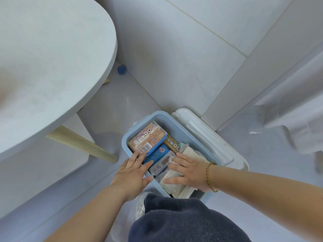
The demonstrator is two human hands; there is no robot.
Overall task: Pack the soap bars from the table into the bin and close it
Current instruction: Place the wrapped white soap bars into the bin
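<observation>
Nearest, both hands lay flat and spread, gripping nothing: the left hand [131, 173] on the blue bin [183, 131] wall, seemingly steadying it, the right hand [189, 171] pressing pale wrapped bars [172, 184] down, likely to level them for closing. At least five soap packs showed inside. One white lid [209, 137] waited beyond, leaning open; the table [52, 67] looked bare

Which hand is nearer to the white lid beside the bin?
Right. The right hand presses on clear-wrapped soap inside the bin, on the side toward the white lid; the left hand lies across the bin's opposite edge.
</observation>
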